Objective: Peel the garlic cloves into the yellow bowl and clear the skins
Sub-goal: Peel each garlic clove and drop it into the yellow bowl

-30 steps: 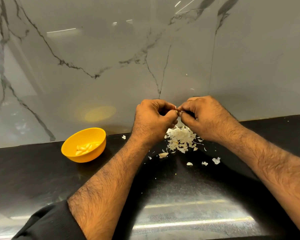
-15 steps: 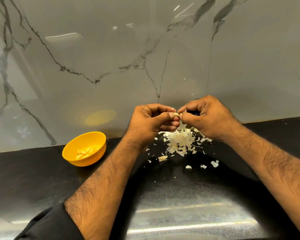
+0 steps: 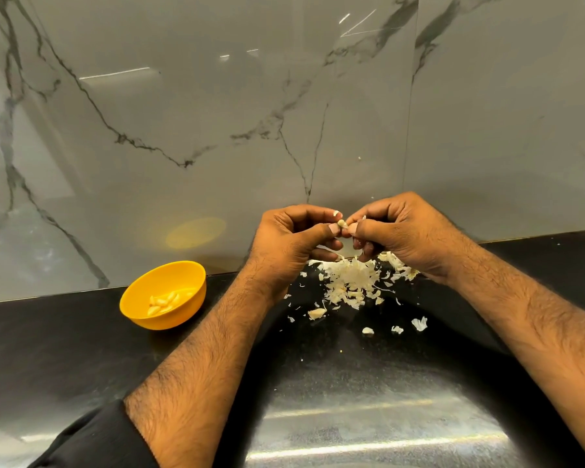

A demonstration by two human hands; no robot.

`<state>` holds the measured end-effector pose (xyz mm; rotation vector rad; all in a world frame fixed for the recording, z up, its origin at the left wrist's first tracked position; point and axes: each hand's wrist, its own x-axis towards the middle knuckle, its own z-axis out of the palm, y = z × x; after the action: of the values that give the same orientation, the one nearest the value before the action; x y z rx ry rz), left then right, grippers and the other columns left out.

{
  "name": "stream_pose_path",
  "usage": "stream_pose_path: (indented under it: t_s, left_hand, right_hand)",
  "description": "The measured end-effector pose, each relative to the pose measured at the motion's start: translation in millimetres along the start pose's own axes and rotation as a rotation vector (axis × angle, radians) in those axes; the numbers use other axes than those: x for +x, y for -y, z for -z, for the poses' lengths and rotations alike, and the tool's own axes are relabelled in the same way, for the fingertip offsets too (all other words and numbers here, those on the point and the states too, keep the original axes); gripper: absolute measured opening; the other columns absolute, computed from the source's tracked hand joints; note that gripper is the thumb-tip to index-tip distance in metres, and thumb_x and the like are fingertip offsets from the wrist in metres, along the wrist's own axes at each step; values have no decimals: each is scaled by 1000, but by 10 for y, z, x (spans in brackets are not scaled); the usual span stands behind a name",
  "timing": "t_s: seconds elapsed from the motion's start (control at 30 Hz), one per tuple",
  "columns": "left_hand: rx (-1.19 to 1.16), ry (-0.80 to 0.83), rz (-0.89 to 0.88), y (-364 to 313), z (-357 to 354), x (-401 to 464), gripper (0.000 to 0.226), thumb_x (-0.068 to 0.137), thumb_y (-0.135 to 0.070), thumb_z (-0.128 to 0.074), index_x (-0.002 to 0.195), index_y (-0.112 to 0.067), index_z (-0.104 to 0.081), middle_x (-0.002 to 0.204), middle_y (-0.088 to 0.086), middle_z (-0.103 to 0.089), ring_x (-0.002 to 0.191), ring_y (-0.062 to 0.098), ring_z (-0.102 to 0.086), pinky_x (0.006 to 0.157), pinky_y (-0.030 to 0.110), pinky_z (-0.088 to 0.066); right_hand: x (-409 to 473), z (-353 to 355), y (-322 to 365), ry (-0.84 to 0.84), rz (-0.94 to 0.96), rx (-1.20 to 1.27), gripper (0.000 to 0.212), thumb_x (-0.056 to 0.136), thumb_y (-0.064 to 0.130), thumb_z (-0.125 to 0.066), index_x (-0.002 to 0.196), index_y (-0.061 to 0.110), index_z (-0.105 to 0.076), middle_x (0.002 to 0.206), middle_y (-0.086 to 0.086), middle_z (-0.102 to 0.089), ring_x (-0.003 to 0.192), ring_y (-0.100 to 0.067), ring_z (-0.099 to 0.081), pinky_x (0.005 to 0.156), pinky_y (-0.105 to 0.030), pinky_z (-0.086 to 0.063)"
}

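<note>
Bowl [image 3: 164,293] of peeled cloves sits left near the wall [image 3: 183,113], bare counter [image 3: 65,349] around it. Left hand [image 3: 289,243] and right hand [image 3: 402,236] pinch one clove [image 3: 342,224] above the skins [image 3: 352,280].

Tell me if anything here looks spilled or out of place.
Garlic skins lie heaped on the black counter below both hands, and stray flakes have scattered toward the near edge. The yellow bowl stands upright.

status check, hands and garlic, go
Left hand and right hand both pinching one garlic clove. Yellow bowl holds peeled cloves. Skins piled beneath.
</note>
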<state>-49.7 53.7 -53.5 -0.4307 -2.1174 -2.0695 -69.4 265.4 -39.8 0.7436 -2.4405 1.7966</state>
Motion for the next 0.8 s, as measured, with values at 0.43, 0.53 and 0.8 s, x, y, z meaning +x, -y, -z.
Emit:
stream_pose_path:
  t_s: [0.43, 0.53, 0.8]
  left_hand:
    - [-130, 23, 75, -5, 18, 30, 13, 102, -3, -64, 111, 4, -72, 93, 17, -76, 75, 20, -70, 67, 31, -63]
    - [-163, 31, 91, -19, 22, 29, 11, 101, -2, -65, 110, 2, -72, 93, 17, -76, 76, 20, -71, 69, 31, -64]
    - [-65, 79, 73, -46, 23, 15, 22, 96, -3, -73, 117, 3, -74, 104, 17, -78, 83, 24, -73, 74, 33, -66]
  right_hand:
    - [1, 48, -2, 46, 27, -2, 13, 98, 13, -70, 102, 10, -82, 84, -13, -76, 73, -21, -71, 74, -33, -63]
    - [6, 67, -4, 52, 29, -3, 13, 98, 13, -71, 102, 8, -82, 84, -14, -76, 74, -23, -71, 75, -34, -64]
    - [-14, 58, 14, 62, 34, -75, 15, 101, 10, -66, 103, 10, -81, 82, -9, -77, 71, -19, -71, 71, -28, -63]
